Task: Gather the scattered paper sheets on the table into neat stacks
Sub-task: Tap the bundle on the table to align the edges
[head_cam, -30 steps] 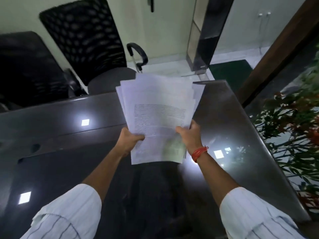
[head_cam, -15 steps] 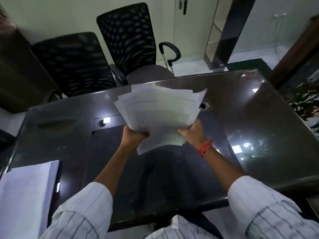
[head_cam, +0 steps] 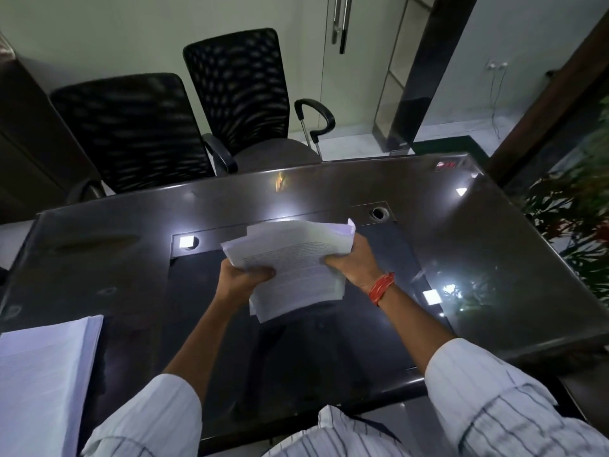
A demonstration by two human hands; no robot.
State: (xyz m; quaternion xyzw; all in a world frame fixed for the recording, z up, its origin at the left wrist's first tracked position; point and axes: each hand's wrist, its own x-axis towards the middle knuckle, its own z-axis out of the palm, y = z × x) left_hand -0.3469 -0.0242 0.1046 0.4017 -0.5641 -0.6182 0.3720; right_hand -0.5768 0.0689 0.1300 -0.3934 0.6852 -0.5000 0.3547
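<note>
Both hands hold one bundle of paper sheets (head_cam: pixel 293 258) above the middle of the dark glossy table (head_cam: pixel 478 245). The bundle is clear of the tabletop and tilted, its far edge higher than its near edge. The sheets are unevenly aligned: corners fan out at the far right, and the near edges are stepped.

The left hand (head_cam: pixel 242 280) grips the left side of the bundle, thumb curled over the top sheet, remaining fingers beneath and out of sight. The right hand (head_cam: pixel 354 260) grips the right side, thumb pressed on the printed face, fingers wrapped round the edge. A red thread band (head_cam: pixel 382 288) circles the right wrist. Both forearms are bare below rolled white striped sleeves (head_cam: pixel 514 400).

A second, thick stack of paper (head_cam: pixel 43 374) lies flat on the table at the near left corner, well apart from the held bundle; its edges appear squared.

Two round cable openings (head_cam: pixel 378 213) are set in the tabletop beyond the bundle, one left, one right. Two black mesh-backed chairs (head_cam: pixel 237 87) stand at the far side of the table. Green and red foliage (head_cam: pixel 580 206) shows at the right edge. Ceiling lights reflect as bright squares on the tabletop.
</note>
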